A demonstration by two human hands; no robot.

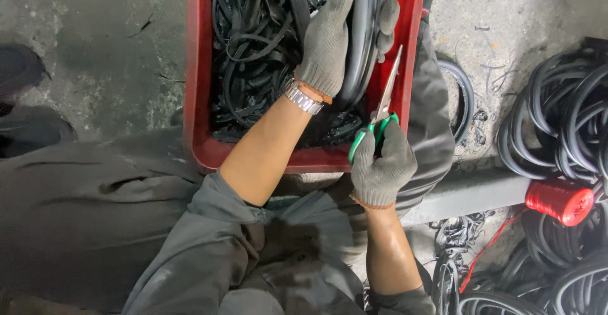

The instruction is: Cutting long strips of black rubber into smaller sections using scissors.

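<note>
Clenching the green-handled scissors (382, 109) in your right hand (382, 169), you risk nicking your left hand (327, 36), gripping black rubber strips (361, 43) at 12 o'clock.

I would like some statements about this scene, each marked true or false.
1. The right hand holds scissors with green handles. True.
2. The crate is blue. False: it is red.
3. The left hand rests on black rubber strips in the crate. True.
4. Both hands are bare. False: both wear grey gloves.
5. The red spool lies inside the crate. False: it lies outside, at the right.
</note>
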